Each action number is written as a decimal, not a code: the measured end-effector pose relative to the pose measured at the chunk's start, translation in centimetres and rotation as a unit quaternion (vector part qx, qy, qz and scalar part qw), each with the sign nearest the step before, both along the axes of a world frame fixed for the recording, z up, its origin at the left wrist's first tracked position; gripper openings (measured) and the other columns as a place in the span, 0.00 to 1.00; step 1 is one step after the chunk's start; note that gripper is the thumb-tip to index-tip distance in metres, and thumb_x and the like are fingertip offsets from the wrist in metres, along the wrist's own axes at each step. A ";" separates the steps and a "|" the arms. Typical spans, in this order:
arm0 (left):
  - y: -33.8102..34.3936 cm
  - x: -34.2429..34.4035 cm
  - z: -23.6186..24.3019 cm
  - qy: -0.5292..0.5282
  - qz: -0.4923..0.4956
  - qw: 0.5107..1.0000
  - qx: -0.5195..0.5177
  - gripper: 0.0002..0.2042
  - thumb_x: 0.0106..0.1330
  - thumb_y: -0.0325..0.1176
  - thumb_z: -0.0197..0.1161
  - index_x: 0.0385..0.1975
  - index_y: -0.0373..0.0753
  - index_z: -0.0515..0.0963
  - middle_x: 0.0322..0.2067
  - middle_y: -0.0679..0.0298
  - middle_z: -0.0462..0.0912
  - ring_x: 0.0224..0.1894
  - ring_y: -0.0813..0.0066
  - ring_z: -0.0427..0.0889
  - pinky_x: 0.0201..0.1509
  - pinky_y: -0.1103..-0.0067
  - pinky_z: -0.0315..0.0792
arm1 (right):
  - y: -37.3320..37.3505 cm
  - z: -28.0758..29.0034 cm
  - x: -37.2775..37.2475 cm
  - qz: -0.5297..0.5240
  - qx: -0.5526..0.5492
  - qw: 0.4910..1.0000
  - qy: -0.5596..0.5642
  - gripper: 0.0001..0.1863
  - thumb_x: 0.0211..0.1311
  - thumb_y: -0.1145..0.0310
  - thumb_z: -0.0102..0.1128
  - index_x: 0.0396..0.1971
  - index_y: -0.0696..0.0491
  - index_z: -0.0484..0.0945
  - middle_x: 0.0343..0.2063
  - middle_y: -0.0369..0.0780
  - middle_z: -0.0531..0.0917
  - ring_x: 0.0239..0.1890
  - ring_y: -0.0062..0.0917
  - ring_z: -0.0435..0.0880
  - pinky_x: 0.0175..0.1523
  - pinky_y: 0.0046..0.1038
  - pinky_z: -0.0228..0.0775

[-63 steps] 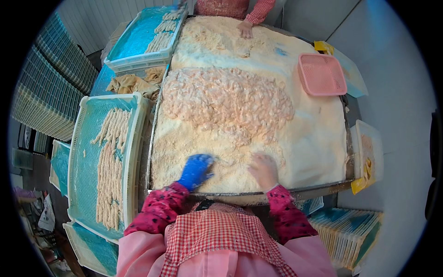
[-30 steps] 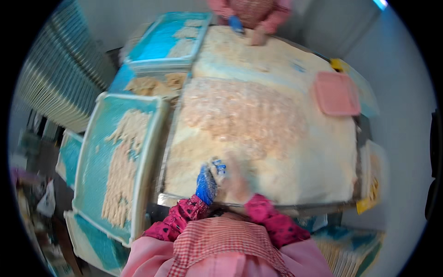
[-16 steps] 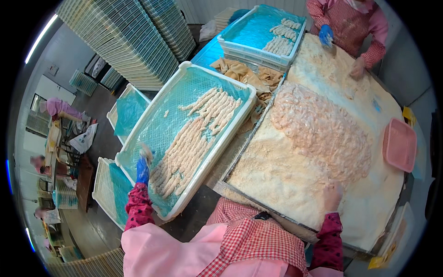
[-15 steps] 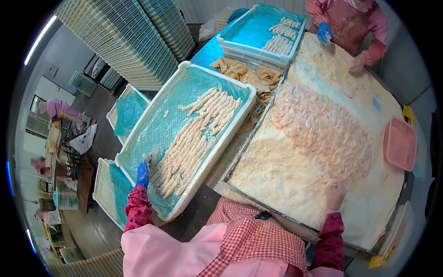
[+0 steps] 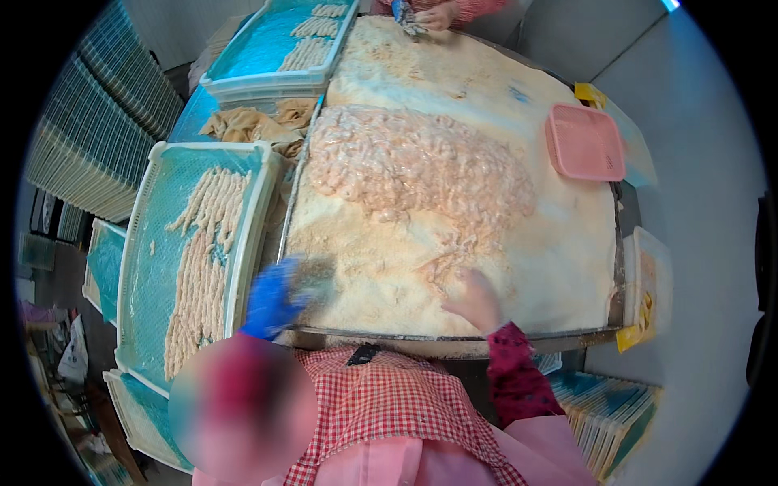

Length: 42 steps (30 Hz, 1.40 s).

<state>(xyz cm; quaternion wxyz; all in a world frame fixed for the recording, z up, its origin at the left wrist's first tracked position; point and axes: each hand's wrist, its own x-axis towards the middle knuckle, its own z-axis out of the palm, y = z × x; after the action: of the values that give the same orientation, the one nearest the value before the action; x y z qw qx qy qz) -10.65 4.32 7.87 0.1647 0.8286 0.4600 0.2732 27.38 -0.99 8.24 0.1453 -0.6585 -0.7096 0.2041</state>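
My left hand [image 5: 275,298], in a blue glove, is over the near left corner of the crumb-covered table [image 5: 365,304]. Its fingers are smeared by motion, with a greyish blur at the tips. Bare, my right hand [image 5: 476,301] is low over the pale crumbs by the near edge, its thumb and fingers apart. Just beyond it lie a few loose raw meat strips [image 5: 444,257], trailing from a wide heap of wet, pinkish meat strips [image 5: 413,162]. On my left, a white tray [image 5: 130,267] lined with blue-green sheet holds rows of crumb-coated strips [image 5: 198,283].
A second tray [image 5: 243,57] with coated strips stands far left, next to a crumpled brown cloth [image 5: 243,123]. A pink basket [image 5: 585,142] sits at the table's right. Across the table are a co-worker's hands [image 5: 429,16]. Stacked trays [image 5: 97,113] rise at the left.
My left hand has left the tray of coated strips and come over the table's edge. The view has swung right. My right hand stays by the crumbs, its fingers now showing apart.
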 end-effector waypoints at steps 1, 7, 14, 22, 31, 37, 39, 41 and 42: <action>0.1 3.2 -0.7 -0.014 -0.014 0.983 -0.184 0.27 0.55 0.40 0.63 0.53 0.36 0.66 0.51 0.53 0.71 0.53 0.57 0.69 0.58 0.70 0.62 | 0.0 -0.6 -1.1 -0.025 0.047 0.998 -0.023 0.26 0.42 0.61 0.66 0.40 0.59 0.69 0.36 0.48 0.76 0.39 0.40 0.75 0.45 0.36 0.67; -0.4 18.3 -7.9 -0.203 0.004 0.946 -0.251 0.25 0.57 0.42 0.60 0.53 0.36 0.67 0.50 0.50 0.70 0.52 0.56 0.70 0.56 0.71 0.64 | -0.2 -5.0 -3.6 -0.284 -0.019 0.911 0.299 0.28 0.50 0.67 0.60 0.50 0.61 0.62 0.42 0.52 0.74 0.47 0.43 0.71 0.53 0.37 0.61; -0.7 18.5 -7.1 -0.050 0.006 0.980 -0.195 0.20 0.54 0.38 0.62 0.47 0.41 0.72 0.42 0.54 0.76 0.45 0.54 0.74 0.47 0.69 0.69 | 3.8 -2.7 -1.9 0.058 0.214 0.967 -0.122 0.16 0.47 0.76 0.56 0.40 0.59 0.69 0.43 0.45 0.74 0.48 0.38 0.70 0.53 0.34 0.61; 1.0 10.7 -7.8 -0.164 -0.029 0.944 -0.283 0.15 0.60 0.37 0.55 0.45 0.40 0.74 0.42 0.51 0.77 0.45 0.56 0.76 0.48 0.72 0.69 | 4.8 -2.5 -0.8 -0.086 0.123 0.963 0.223 0.14 0.42 0.69 0.63 0.33 0.51 0.76 0.29 0.39 0.79 0.37 0.33 0.77 0.47 0.36 0.64; -0.1 11.7 -4.4 0.048 -0.100 0.992 -0.065 0.27 0.50 0.43 0.63 0.51 0.39 0.69 0.47 0.53 0.73 0.48 0.54 0.72 0.51 0.65 0.66 | 1.5 -1.1 -5.0 0.140 0.112 0.981 -0.076 0.27 0.44 0.69 0.62 0.50 0.49 0.70 0.45 0.41 0.74 0.50 0.33 0.71 0.54 0.33 0.60; 1.1 9.6 -5.8 0.134 -0.031 0.984 -0.115 0.17 0.54 0.44 0.58 0.40 0.41 0.75 0.38 0.57 0.77 0.39 0.57 0.76 0.41 0.65 0.69 | 2.3 -4.2 -2.8 -0.245 0.066 0.908 0.334 0.17 0.50 0.72 0.55 0.43 0.56 0.76 0.43 0.43 0.78 0.50 0.32 0.74 0.56 0.30 0.62; 1.5 10.6 -7.3 0.183 -0.047 0.980 -0.058 0.14 0.53 0.41 0.58 0.37 0.43 0.75 0.37 0.57 0.77 0.36 0.58 0.76 0.37 0.67 0.69 | 2.3 -3.2 -4.2 -0.074 0.090 0.979 0.166 0.17 0.54 0.72 0.53 0.45 0.55 0.74 0.46 0.44 0.77 0.49 0.33 0.75 0.55 0.32 0.63; 1.1 11.7 -8.1 0.042 -0.005 0.993 -0.111 0.14 0.54 0.38 0.59 0.39 0.41 0.75 0.38 0.54 0.77 0.38 0.59 0.76 0.40 0.67 0.70 | 2.4 -2.1 -4.8 0.004 0.097 0.991 0.092 0.18 0.56 0.71 0.51 0.47 0.55 0.73 0.48 0.45 0.76 0.49 0.34 0.74 0.56 0.33 0.63; 1.0 11.8 -9.2 -0.094 0.032 0.985 -0.144 0.15 0.54 0.37 0.59 0.40 0.40 0.75 0.39 0.53 0.77 0.39 0.60 0.77 0.42 0.67 0.70 | 2.2 -1.8 -5.0 -0.006 0.091 0.990 0.105 0.18 0.56 0.71 0.51 0.48 0.55 0.72 0.48 0.46 0.75 0.50 0.34 0.74 0.56 0.32 0.62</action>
<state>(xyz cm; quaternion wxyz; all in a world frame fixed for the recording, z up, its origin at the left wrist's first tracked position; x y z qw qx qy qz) 1.14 5.30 -1.30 0.3159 0.7517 0.5033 0.2860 22.35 1.24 6.48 0.2795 -0.6219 -0.7018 0.2063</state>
